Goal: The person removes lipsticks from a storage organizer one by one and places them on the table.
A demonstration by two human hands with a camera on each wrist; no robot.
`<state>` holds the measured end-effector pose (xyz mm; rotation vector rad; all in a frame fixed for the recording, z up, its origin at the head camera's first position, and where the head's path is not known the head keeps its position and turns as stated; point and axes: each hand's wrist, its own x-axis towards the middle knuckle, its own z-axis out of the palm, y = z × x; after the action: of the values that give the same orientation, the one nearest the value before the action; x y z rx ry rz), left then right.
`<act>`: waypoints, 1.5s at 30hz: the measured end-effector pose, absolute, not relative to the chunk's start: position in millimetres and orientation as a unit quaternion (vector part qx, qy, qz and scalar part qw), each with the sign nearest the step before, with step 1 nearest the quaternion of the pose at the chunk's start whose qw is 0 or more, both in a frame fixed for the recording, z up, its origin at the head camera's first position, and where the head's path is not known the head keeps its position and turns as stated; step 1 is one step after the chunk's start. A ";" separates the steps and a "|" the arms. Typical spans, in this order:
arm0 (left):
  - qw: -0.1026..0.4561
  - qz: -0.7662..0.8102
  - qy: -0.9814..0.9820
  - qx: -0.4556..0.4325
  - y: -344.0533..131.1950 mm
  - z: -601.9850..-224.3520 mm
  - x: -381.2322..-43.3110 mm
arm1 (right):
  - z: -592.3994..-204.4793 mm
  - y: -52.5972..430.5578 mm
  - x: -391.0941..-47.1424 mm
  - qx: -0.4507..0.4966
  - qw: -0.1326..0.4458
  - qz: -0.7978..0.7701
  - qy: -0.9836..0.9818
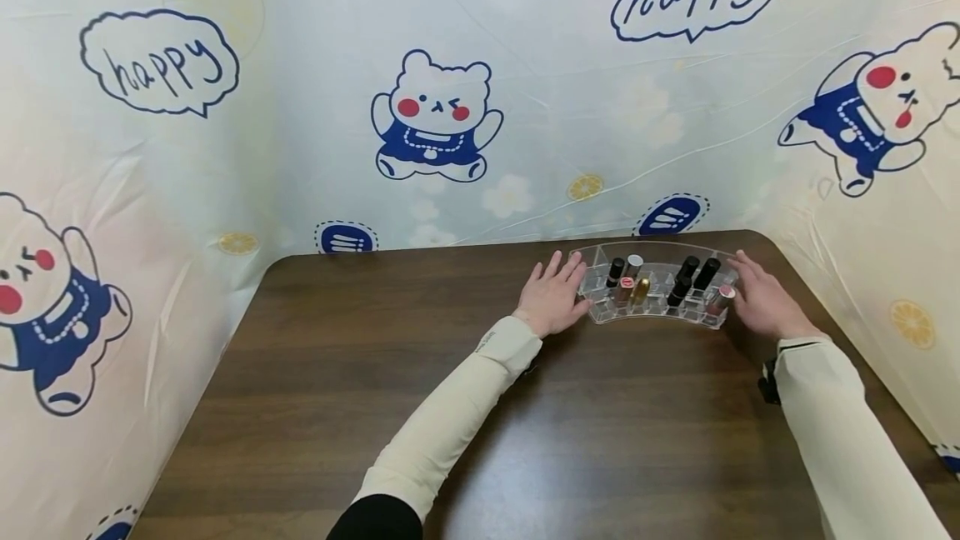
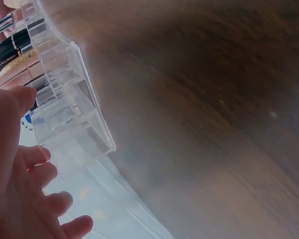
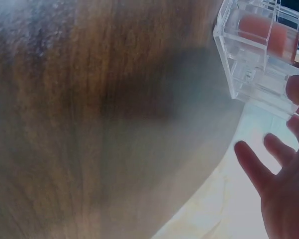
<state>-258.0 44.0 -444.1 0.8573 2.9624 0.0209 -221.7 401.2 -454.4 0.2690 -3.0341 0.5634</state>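
A curved clear lipstick organizer [image 1: 656, 313] stands near the back right of the table, holding several lipsticks [image 1: 640, 290] with black, silver, gold and pink parts. My left hand [image 1: 550, 298] is at its left end, fingers spread and fairly straight. In the left wrist view the thumb overlaps the clear end compartments [image 2: 64, 114]. At the other end is my right hand [image 1: 768, 300], fingers extended along the side. The right wrist view has the thumb right at the organizer's end wall [image 3: 268, 94], near a pink tube [image 3: 261, 32], with the other fingers spread apart.
The dark wooden table [image 1: 337, 373] stretches toward the front and left. A printed cloth [image 1: 315, 148] with bears and "happy" bubbles hangs behind and along both sides. The table's back edge runs close behind the organizer, and its right edge passes near my right hand.
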 end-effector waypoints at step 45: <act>0.016 0.052 0.967 0.247 -24.5 -447.0 -261.2 | -454.6 327.7 -227.5 0.113 -0.043 0.143 -0.982</act>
<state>-261.2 -24.5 -447.0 0.7676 3.0081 0.1628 -227.5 327.7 -454.6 0.3660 -3.1727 0.4615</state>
